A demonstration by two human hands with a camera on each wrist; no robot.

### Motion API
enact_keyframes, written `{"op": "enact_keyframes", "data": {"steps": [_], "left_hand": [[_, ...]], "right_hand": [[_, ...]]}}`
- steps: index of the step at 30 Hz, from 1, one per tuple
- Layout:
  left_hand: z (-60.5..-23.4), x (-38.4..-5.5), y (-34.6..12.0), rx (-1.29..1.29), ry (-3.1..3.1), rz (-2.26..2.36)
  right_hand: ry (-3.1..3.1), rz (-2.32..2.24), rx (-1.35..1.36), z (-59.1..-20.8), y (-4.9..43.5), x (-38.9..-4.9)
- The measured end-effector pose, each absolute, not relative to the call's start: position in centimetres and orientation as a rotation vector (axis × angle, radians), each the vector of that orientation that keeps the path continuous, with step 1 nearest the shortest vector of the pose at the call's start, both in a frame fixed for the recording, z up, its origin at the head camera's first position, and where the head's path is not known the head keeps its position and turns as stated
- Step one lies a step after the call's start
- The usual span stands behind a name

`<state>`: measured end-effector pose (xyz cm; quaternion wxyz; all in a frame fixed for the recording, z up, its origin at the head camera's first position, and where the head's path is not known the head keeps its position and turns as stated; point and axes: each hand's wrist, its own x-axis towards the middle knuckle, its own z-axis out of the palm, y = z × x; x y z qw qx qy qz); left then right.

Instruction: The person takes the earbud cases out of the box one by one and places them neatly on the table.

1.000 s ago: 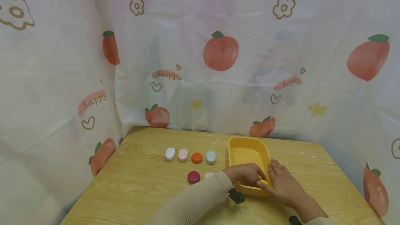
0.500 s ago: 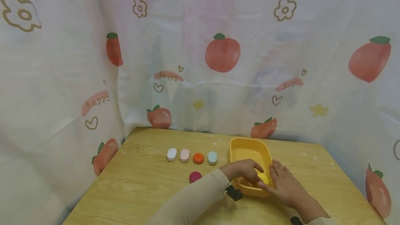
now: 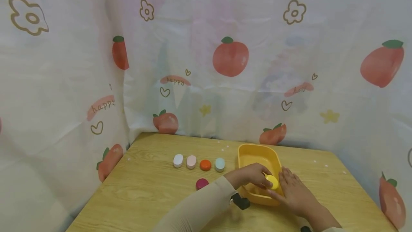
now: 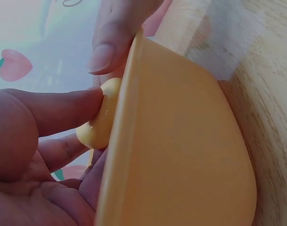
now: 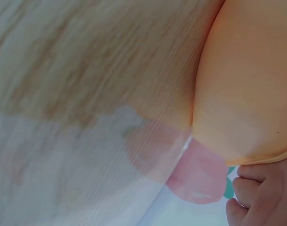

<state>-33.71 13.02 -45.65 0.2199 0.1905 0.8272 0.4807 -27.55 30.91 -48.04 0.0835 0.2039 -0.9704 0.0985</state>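
Observation:
A yellow bin [image 3: 260,199] with rounded corners stands on the right half of the table. My left hand [image 3: 252,174] reaches over its near left side. Thumb and fingers pinch a small glossy yellow rounded piece [image 3: 272,182] at the bin's right side, close to the rim. In the left wrist view this yellow piece [image 4: 103,117] sits beside the bin's rim [image 4: 129,113], with my left thumb [image 4: 68,110] on it. My right hand [image 3: 297,194] lies along the outside of the bin's right wall, fingers straight, its thumb reaching over the rim near the piece.
Left of the bin, a row holds white [image 3: 178,160], pink [image 3: 191,162], orange [image 3: 205,165] and mint [image 3: 220,164] pieces. A magenta piece [image 3: 202,184] lies in front, beside my left sleeve [image 3: 199,207]. A printed curtain [image 3: 193,46] hangs behind the wooden table [image 3: 135,189].
The yellow piece, mostly hidden under my left hand earlier, now shows more fully. A pale piece beside the magenta one is now covered by my left sleeve. My right hand stays at the bin.

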Motion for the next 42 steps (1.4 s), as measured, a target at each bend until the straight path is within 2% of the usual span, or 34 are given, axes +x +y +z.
{"op": "enact_keyframes", "data": {"steps": [27,42], "left_hand": [[-45.5,-34.2,8.9,0.461,1.991,1.639],[-45.1,-34.8,7.4,0.455,1.945,1.667]], "right_hand": [[-2.889,0.335,0.621,-48.6,30.6,-27.4],[-2.883,0.327,0.615,-48.7,31.0,-27.9]]}}
